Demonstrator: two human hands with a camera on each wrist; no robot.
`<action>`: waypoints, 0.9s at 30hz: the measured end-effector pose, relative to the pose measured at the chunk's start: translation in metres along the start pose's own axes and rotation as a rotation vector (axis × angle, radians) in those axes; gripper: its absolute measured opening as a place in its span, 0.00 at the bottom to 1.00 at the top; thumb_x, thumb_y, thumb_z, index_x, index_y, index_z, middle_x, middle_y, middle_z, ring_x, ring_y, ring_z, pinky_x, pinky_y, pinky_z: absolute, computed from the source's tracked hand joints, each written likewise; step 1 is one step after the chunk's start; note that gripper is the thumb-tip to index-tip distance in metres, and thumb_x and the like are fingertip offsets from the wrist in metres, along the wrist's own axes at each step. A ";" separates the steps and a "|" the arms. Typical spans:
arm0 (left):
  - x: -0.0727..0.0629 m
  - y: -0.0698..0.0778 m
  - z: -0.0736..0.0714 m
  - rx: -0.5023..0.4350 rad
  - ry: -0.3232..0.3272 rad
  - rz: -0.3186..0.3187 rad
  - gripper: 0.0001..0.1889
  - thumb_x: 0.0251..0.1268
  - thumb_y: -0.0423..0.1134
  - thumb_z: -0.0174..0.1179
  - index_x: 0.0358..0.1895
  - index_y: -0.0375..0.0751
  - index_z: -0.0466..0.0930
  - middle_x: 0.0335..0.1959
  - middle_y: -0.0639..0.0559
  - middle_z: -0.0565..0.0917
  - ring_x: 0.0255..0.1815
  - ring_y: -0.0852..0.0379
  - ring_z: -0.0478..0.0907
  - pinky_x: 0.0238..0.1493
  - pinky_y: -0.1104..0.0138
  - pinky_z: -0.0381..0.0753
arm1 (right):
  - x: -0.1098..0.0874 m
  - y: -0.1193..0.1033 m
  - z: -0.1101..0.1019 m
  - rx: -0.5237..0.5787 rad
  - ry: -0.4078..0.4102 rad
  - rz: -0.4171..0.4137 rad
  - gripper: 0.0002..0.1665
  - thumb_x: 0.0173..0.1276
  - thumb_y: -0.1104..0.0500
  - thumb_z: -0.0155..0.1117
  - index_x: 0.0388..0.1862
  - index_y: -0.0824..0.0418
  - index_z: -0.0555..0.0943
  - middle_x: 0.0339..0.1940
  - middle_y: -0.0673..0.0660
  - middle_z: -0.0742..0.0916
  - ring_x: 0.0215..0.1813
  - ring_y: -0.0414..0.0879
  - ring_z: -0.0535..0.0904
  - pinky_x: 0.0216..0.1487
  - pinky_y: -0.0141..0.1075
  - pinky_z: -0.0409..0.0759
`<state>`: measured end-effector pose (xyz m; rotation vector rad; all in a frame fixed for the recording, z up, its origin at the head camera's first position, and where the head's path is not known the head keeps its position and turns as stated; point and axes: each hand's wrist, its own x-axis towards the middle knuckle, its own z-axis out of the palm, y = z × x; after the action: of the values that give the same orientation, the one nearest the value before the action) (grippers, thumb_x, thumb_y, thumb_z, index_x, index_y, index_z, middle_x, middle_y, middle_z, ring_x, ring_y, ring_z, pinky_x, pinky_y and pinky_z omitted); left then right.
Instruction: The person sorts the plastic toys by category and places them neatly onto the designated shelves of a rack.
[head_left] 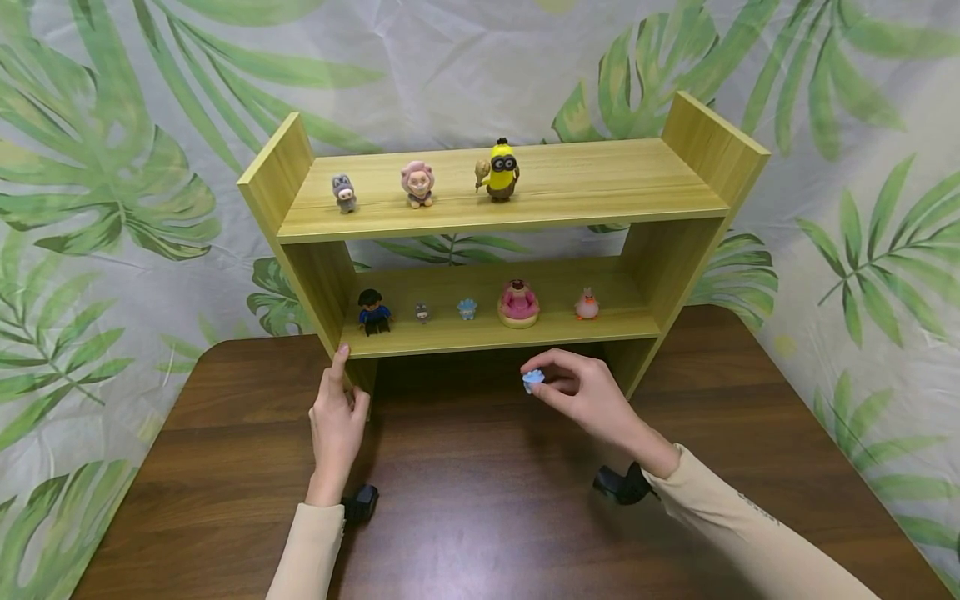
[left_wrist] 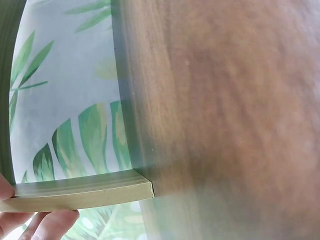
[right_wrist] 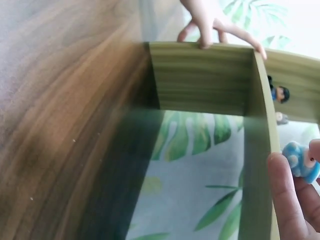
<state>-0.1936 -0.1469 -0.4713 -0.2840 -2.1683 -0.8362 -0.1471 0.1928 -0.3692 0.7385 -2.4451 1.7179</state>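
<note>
My right hand (head_left: 592,396) pinches a small light-blue figurine (head_left: 532,379) between thumb and fingers, in front of the lower shelf's front edge. In the right wrist view the blue figurine (right_wrist: 300,161) shows beside the shelf board, partly hidden by the fingers. My left hand (head_left: 337,425) holds the left side panel of the wooden shelf unit (head_left: 480,346), its index fingertip at the corner of the lower board. The left wrist view has fingers (left_wrist: 57,224) on both sides of that panel. Nearest the right hand stand a pink bear figure (head_left: 518,304) and a pale pink duck-like figure (head_left: 587,304).
Also on the lower board are a dark-haired figure (head_left: 373,312), a tiny grey figure (head_left: 422,312) and a blue one (head_left: 467,309). Above stand a grey figure (head_left: 344,193), a pink one (head_left: 417,183) and a yellow minion (head_left: 502,172). Beneath lies a brown table (head_left: 480,517).
</note>
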 end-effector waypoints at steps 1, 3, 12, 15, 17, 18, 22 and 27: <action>0.000 0.000 0.000 -0.001 -0.001 -0.001 0.44 0.53 0.18 0.50 0.72 0.60 0.54 0.32 0.41 0.70 0.17 0.60 0.53 0.17 0.63 0.56 | 0.000 -0.001 -0.001 -0.003 0.004 -0.003 0.11 0.66 0.65 0.63 0.47 0.63 0.81 0.41 0.55 0.84 0.40 0.48 0.83 0.43 0.37 0.81; 0.000 0.000 0.000 -0.002 -0.003 -0.003 0.44 0.53 0.18 0.50 0.72 0.60 0.54 0.32 0.41 0.70 0.17 0.59 0.53 0.17 0.63 0.56 | 0.001 -0.004 -0.004 -0.012 0.012 -0.008 0.11 0.66 0.65 0.62 0.47 0.63 0.81 0.41 0.55 0.84 0.40 0.48 0.84 0.42 0.37 0.81; -0.001 0.001 -0.001 0.002 -0.014 -0.009 0.44 0.54 0.18 0.50 0.72 0.61 0.53 0.33 0.41 0.70 0.17 0.60 0.53 0.16 0.64 0.56 | 0.007 -0.018 -0.020 -0.082 0.071 -0.104 0.11 0.65 0.69 0.62 0.47 0.64 0.80 0.41 0.56 0.84 0.40 0.46 0.82 0.41 0.35 0.81; 0.000 0.001 -0.001 0.000 -0.015 -0.009 0.44 0.54 0.18 0.50 0.72 0.61 0.53 0.33 0.40 0.70 0.17 0.61 0.53 0.16 0.64 0.56 | 0.010 -0.024 -0.026 -0.096 0.101 -0.134 0.11 0.65 0.70 0.62 0.46 0.65 0.80 0.41 0.56 0.84 0.41 0.44 0.81 0.42 0.34 0.80; 0.000 0.001 -0.001 -0.001 -0.014 -0.007 0.44 0.54 0.18 0.50 0.72 0.61 0.53 0.33 0.40 0.70 0.17 0.60 0.53 0.17 0.64 0.56 | 0.012 -0.028 -0.030 -0.105 0.116 -0.152 0.12 0.64 0.71 0.62 0.47 0.65 0.80 0.41 0.56 0.84 0.41 0.44 0.81 0.43 0.34 0.80; 0.000 0.001 -0.001 -0.001 -0.014 -0.006 0.44 0.54 0.18 0.50 0.72 0.61 0.53 0.33 0.40 0.70 0.17 0.60 0.53 0.17 0.64 0.56 | 0.012 -0.030 -0.032 -0.108 0.123 -0.159 0.12 0.64 0.71 0.62 0.46 0.64 0.80 0.41 0.55 0.84 0.41 0.44 0.81 0.43 0.34 0.80; 0.000 0.001 -0.001 0.000 -0.011 -0.005 0.45 0.54 0.18 0.51 0.72 0.60 0.53 0.32 0.41 0.70 0.17 0.60 0.53 0.17 0.64 0.56 | 0.016 -0.038 -0.040 -0.122 0.137 -0.192 0.12 0.64 0.72 0.61 0.46 0.64 0.80 0.41 0.55 0.84 0.41 0.45 0.81 0.43 0.34 0.80; -0.001 0.000 -0.001 0.002 -0.013 -0.005 0.45 0.54 0.17 0.51 0.72 0.60 0.53 0.33 0.41 0.71 0.17 0.61 0.53 0.17 0.64 0.56 | 0.020 -0.045 -0.046 -0.148 0.151 -0.219 0.12 0.64 0.72 0.62 0.45 0.63 0.81 0.42 0.53 0.84 0.42 0.45 0.80 0.44 0.33 0.79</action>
<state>-0.1923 -0.1472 -0.4712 -0.2841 -2.1822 -0.8371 -0.1562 0.2159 -0.3064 0.7936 -2.2657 1.4425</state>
